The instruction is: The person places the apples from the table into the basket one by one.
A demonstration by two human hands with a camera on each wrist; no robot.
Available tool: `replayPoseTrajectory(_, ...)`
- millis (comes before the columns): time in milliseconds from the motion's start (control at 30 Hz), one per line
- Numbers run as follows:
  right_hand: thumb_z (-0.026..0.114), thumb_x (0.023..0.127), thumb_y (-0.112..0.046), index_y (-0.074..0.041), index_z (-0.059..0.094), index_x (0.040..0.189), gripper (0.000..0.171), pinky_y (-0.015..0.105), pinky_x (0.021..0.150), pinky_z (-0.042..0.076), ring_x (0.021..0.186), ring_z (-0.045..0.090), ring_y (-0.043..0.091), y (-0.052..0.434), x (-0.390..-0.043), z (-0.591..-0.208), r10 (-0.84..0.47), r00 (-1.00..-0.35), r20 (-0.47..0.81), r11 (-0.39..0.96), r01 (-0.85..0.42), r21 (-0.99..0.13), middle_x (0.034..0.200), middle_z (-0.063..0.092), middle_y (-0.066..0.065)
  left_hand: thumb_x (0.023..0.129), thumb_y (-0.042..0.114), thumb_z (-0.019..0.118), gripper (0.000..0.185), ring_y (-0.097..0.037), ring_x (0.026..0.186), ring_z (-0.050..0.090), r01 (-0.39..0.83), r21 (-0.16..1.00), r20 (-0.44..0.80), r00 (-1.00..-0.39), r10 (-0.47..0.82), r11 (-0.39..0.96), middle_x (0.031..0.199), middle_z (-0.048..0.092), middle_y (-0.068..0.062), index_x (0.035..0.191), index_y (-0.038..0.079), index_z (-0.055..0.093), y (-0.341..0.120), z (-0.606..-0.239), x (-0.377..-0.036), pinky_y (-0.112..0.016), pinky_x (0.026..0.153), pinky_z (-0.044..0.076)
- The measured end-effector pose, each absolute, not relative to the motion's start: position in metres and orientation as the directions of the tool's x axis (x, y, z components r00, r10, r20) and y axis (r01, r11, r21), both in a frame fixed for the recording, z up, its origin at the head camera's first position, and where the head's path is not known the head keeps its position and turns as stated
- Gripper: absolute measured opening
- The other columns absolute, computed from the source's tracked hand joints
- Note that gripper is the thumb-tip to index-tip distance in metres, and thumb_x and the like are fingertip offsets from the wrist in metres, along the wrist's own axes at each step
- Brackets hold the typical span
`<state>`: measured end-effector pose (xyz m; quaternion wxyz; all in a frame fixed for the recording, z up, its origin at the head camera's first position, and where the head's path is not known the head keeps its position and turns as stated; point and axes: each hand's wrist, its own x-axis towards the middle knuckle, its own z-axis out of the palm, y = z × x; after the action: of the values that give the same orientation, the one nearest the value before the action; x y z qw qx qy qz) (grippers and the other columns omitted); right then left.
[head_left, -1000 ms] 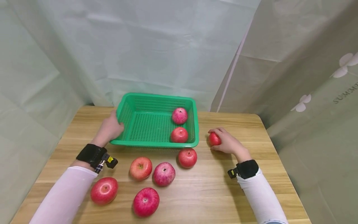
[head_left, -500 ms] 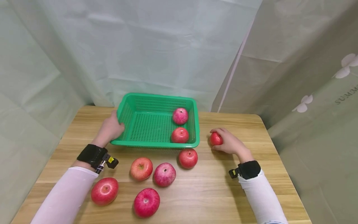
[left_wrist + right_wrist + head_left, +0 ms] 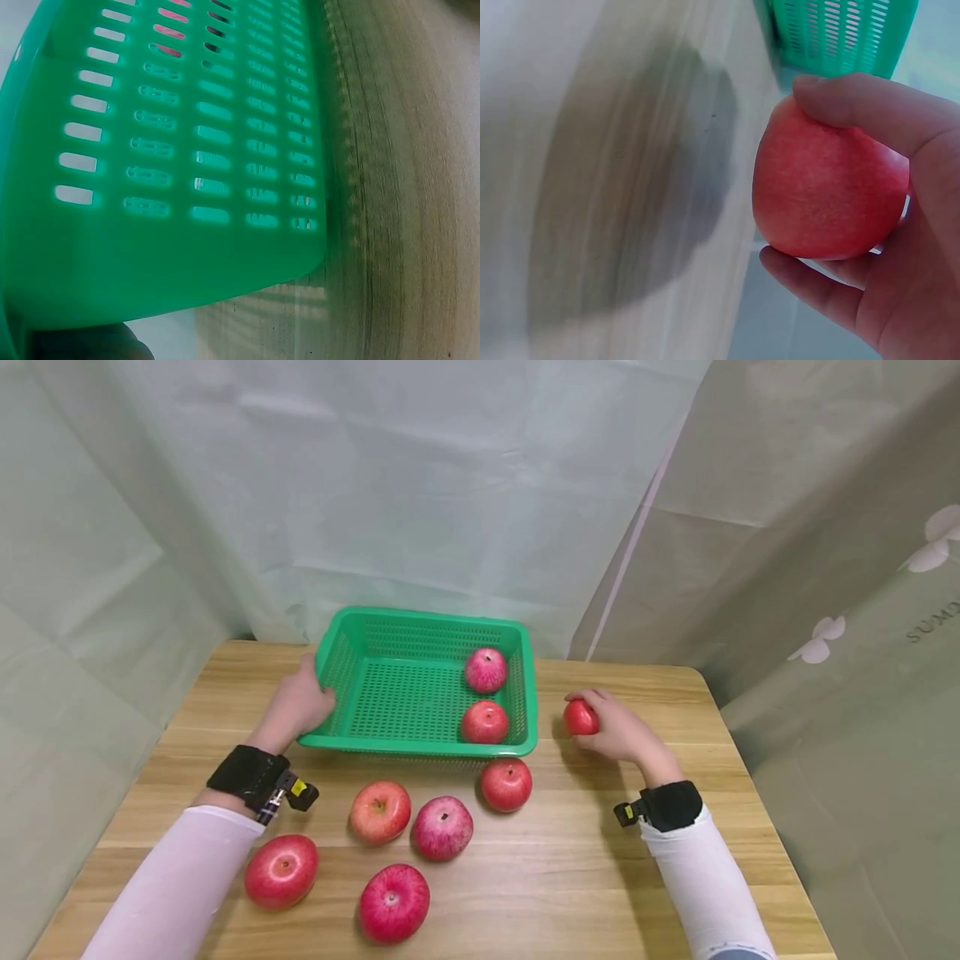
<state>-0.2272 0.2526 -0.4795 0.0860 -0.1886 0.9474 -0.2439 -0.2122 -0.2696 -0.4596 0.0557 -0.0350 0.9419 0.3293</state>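
A green plastic basket [image 3: 408, 747] stands at the back of the table, with two red apples inside at its right end, one pinkish [image 3: 486, 670] behind the other [image 3: 484, 722]. My left hand [image 3: 298, 700] grips the basket's left rim, thumb over the inner side. To the right of the basket, my right hand [image 3: 613, 727] holds a red apple [image 3: 829, 184], thumb on one side and fingers curled round the other. In the right wrist view a shadow lies on the table beside this apple, which is raised a little off the wood.
In front of the basket several apples lie on the wooden table [image 3: 555, 893]: one [image 3: 506, 785] close to its front right corner, another [image 3: 380, 812] nearer the middle, and one [image 3: 281, 872] beside my left forearm. Pale curtains [image 3: 450, 485] hang behind and at both sides.
My right hand and its apple have risen slightly and shifted a little away from me. The left hand stays on the basket rim, and the other apples lie as before.
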Motion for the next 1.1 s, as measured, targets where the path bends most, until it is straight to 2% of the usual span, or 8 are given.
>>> replayPoseTrajectory(167,0.087,0.085,-0.019,-0.016,0.056,0.149,0.072,0.062,0.097,0.055,0.123,0.06,0.041,0.247,-0.231,-0.471,-0.396,-0.916,-0.057,0.809,-0.319,-0.495,0.146,0.054,0.017,0.103,0.01,0.047,0.075,-0.037,0.075,0.064,-0.093,0.616,-0.118,-0.993,-0.025,0.782,0.115,0.057,-0.042,0.162,-0.015,0.009,-0.27,-0.46,-0.212,-0.038,0.054,0.05)
replayPoseTrajectory(433,0.087,0.085,-0.017,-0.014,0.055,0.151,0.074,0.062,0.098,0.055,0.127,0.057,0.041,0.235,-0.239,-0.454,-0.379,-0.925,0.042,0.766,-0.339,-0.546,0.145,0.054,0.017,0.104,0.01,0.047,0.073,-0.038,0.076,0.064,-0.087,0.618,-0.119,-0.993,-0.016,0.781,0.114,0.056,-0.044,0.16,-0.018,0.01,-0.271,-0.458,-0.211,-0.039,0.054,0.052)
replayPoseTrajectory(800,0.089,0.084,-0.018,-0.015,0.056,0.15,0.073,0.06,0.099,0.055,0.126,0.057,0.039,0.22,-0.241,-0.441,-0.377,-0.925,0.056,0.76,-0.343,-0.552,0.142,0.054,0.014,0.104,0.01,0.047,0.071,-0.037,0.075,0.065,-0.088,0.621,-0.122,-0.992,-0.015,0.779,0.113,0.057,-0.042,0.159,-0.018,0.012,-0.269,-0.456,-0.211,-0.038,0.054,0.052)
replayPoseTrajectory(1100,0.086,0.086,-0.017,-0.011,0.05,0.154,0.077,0.06,0.099,0.055,0.128,0.057,0.039,0.214,-0.242,-0.434,-0.358,-0.931,0.077,0.747,-0.335,-0.574,0.147,0.051,0.017,0.104,0.009,0.047,0.072,-0.038,0.078,0.065,-0.094,0.619,-0.129,-0.991,-0.016,0.78,0.117,0.056,-0.044,0.16,-0.018,0.011,-0.268,-0.454,-0.21,-0.039,0.055,0.052)
